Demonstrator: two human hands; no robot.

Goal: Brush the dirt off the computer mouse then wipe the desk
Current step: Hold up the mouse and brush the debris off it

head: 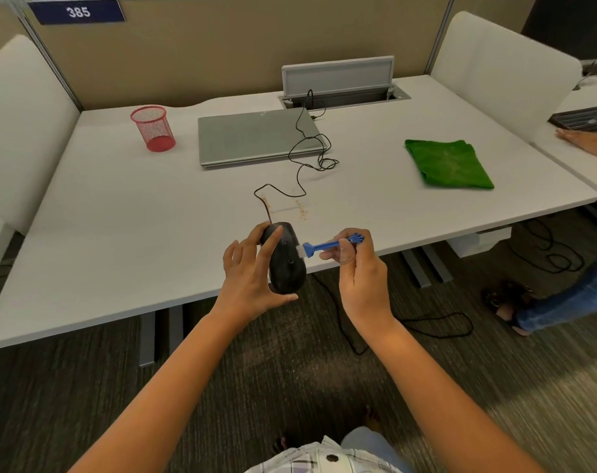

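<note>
My left hand (pixel 247 278) holds a black wired computer mouse (pixel 285 264) lifted over the front edge of the white desk (pixel 119 213), thumb under it and fingers on top. My right hand (pixel 357 264) pinches a small blue brush (pixel 324 246) by its handle. Its white bristles touch the mouse's right side. Brown dirt specks (pixel 302 209) lie on the desk just behind the mouse. A folded green cloth (pixel 449 163) lies at the right of the desk.
A shut grey laptop (pixel 256 138) sits at the back middle, with the mouse's black cable (pixel 310 155) looping over it. A red mesh pen cup (pixel 152 128) stands back left. Another person's hand (pixel 583 139) and legs are at the right.
</note>
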